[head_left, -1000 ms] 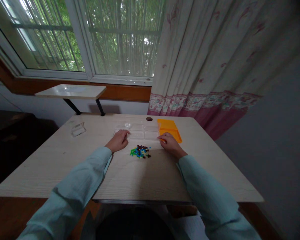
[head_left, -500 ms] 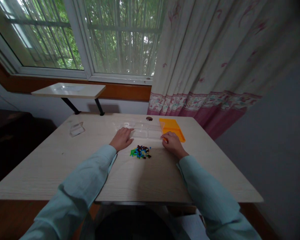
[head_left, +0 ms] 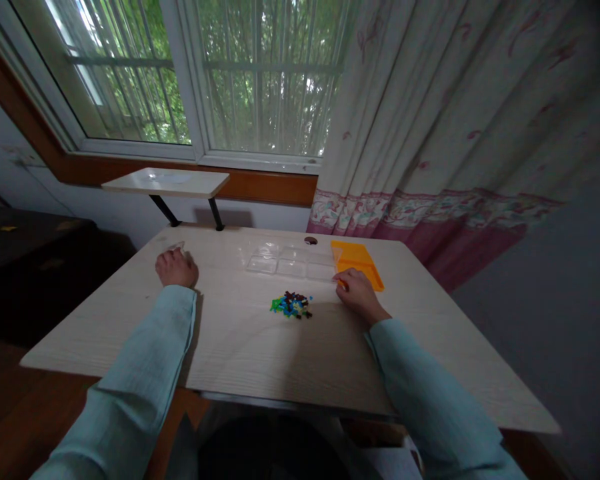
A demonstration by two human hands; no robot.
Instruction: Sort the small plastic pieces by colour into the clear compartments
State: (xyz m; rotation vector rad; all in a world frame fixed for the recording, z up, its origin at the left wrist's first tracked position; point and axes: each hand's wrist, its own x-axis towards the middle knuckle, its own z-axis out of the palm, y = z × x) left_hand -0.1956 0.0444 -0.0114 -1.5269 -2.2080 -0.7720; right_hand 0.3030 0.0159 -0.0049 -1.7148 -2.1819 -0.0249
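My left hand (head_left: 177, 268) is at the far left of the table, its curled fingers over a small clear plastic case (head_left: 179, 246) that they mostly cover. My right hand (head_left: 357, 292) is closed by the right front corner of a clear compartment tray (head_left: 293, 265). A small orange thing (head_left: 341, 285) shows between its thumb and fingers; its kind I cannot make out. Between the hands lies a loose pile of small plastic pieces (head_left: 291, 305) in green, blue, dark brown and pale yellow. An orange tray (head_left: 355, 252) lies just beyond the right hand, partly against the clear tray.
A small raised shelf (head_left: 180, 181) on black legs stands at the table's back left. Behind the clear tray is a round hole (head_left: 311, 241) in the tabletop (head_left: 240, 347). A curtain (head_left: 380, 147) hangs beside the window at the back right.
My left hand has left the clear compartment tray and moved left onto the small clear case. The right hand stays at the tray's corner. The whole view has shifted and tilted slightly.
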